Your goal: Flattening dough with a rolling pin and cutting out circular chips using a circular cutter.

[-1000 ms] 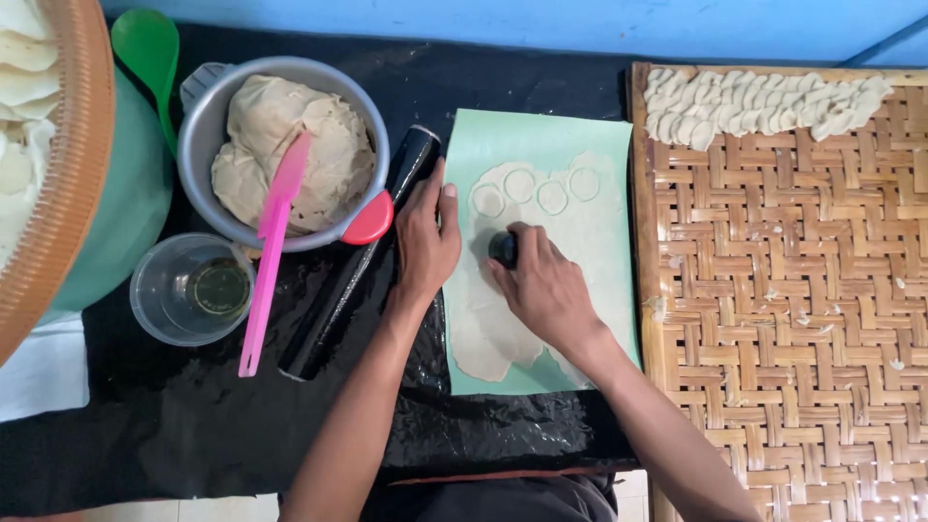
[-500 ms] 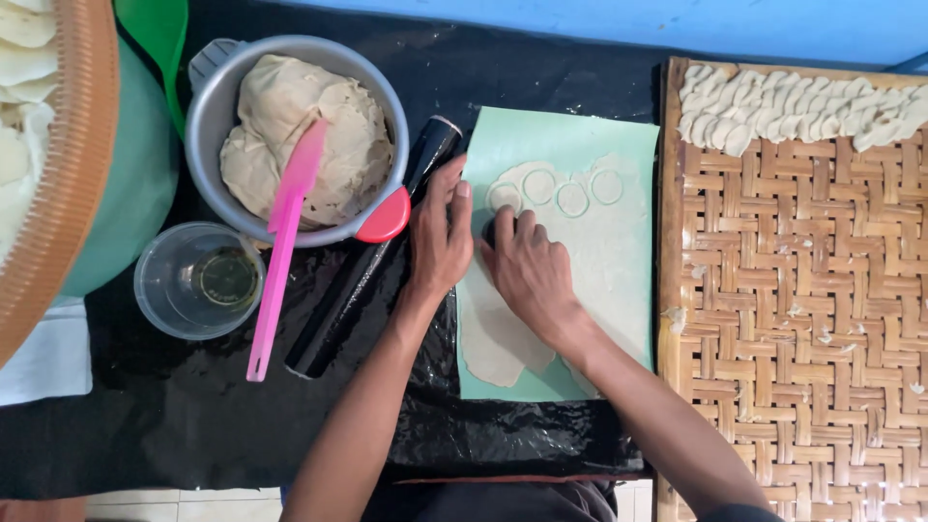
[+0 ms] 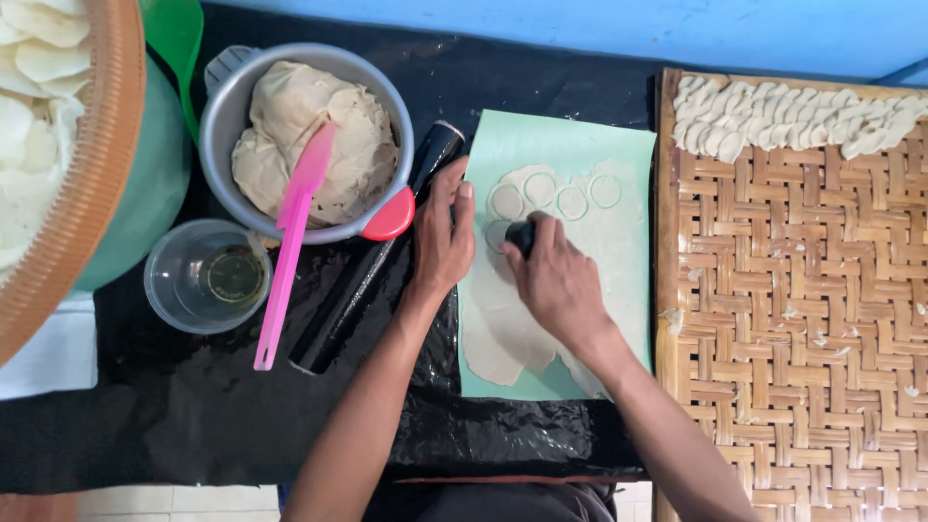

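Observation:
A thin sheet of pale dough (image 3: 599, 242) lies rolled out on a light green mat (image 3: 580, 145), with round cut marks (image 3: 570, 201) near its far end. My right hand (image 3: 556, 280) presses a small black round cutter (image 3: 520, 235) into the dough. My left hand (image 3: 443, 237) rests flat on the mat's left edge, fingers together, holding nothing. A black rolling pin (image 3: 372, 261) lies just left of that hand.
A metal pot (image 3: 232, 106) of dough scraps with a pink spatula (image 3: 290, 242) stands at the left. A clear cup (image 3: 205, 275) sits below it. A woven bamboo tray (image 3: 802, 319) at the right carries cut dough rounds (image 3: 793, 111). A basket of rounds (image 3: 58, 145) sits far left.
My right hand with the cutter has shifted a little along the dough and pressed another round. The left hand stays on the mat edge. The camera view moved slightly.

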